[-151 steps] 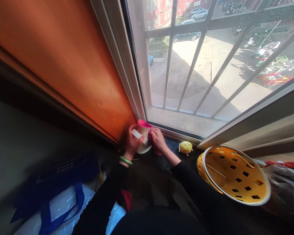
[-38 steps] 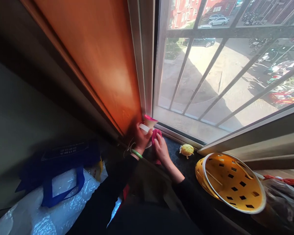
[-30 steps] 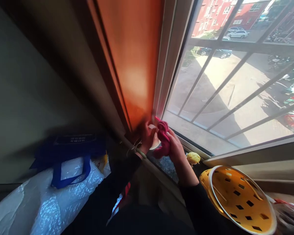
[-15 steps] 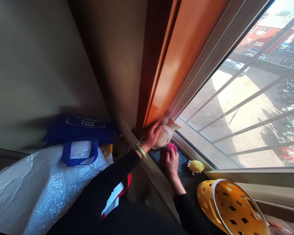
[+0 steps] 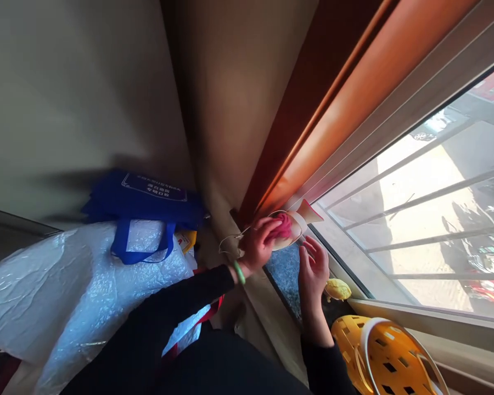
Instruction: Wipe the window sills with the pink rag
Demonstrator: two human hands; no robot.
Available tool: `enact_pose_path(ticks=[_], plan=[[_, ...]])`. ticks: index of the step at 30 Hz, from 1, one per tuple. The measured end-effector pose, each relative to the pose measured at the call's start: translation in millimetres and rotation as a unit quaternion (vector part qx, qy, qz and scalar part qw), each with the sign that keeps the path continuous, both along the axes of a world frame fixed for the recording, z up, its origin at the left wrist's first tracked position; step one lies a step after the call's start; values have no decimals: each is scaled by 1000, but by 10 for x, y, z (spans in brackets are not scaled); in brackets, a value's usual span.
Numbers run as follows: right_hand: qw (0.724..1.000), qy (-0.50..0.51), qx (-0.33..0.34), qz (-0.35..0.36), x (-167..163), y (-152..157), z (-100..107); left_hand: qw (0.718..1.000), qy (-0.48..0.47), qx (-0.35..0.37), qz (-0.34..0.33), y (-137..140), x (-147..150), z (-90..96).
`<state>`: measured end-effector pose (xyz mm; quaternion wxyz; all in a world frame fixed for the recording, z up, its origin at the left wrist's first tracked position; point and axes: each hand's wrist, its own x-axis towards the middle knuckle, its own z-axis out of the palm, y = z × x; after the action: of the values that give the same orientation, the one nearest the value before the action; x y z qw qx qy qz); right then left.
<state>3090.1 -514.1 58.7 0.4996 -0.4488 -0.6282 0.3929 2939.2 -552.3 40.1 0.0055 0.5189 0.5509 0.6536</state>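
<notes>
My left hand (image 5: 257, 244), with a pale green bangle on the wrist, has its fingers around a crumpled dark pink cloth (image 5: 282, 226). The cloth lies against a beige vessel-like object (image 5: 312, 213) with a flared, fish-tail-shaped end, tipped toward the window corner. A thin cord loops near it. My right hand (image 5: 315, 263) is empty, its fingers apart and slightly curled, just below the beige object; I cannot tell whether they touch it. Under both hands is a dark speckled sill (image 5: 286, 274). Beside my right wrist sits a yellow turtle-shaped figurine (image 5: 338, 289), partly hidden.
A yellow perforated basket (image 5: 348, 343) with a white hoop handle stands at the lower right. To the left are a blue fabric bag (image 5: 148, 192) and a large clear-wrapped bundle (image 5: 78, 285). An orange-brown frame (image 5: 333, 109) and a barred window (image 5: 428, 219) border the sill.
The dark pink cloth has passed from my right hand on the sill to my left hand at the beige object. My right hand has opened and risen toward the window. The view has turned.
</notes>
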Motion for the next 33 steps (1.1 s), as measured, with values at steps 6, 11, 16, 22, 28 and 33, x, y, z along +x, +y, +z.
enact_pose_path(ticks=[6, 11, 16, 22, 28, 33], plan=[[998, 9, 25, -56, -247, 260, -224, 978, 201, -57, -15, 389, 217, -190], [996, -49, 63, -31, -183, 446, -224, 965, 245, -87, -22, 447, 83, -105], [993, -90, 78, -18, -133, 505, -224, 966, 243, -85, -16, 397, -73, 17], [992, -97, 73, -27, -127, 472, -220, 973, 126, -190, -17, 159, -301, -231], [991, -62, 70, -91, 12, 527, -241, 979, 8, -201, 30, -25, -412, -371], [985, -35, 112, -127, 57, 578, -356, 998, -14, -60, -15, 246, 74, -125]])
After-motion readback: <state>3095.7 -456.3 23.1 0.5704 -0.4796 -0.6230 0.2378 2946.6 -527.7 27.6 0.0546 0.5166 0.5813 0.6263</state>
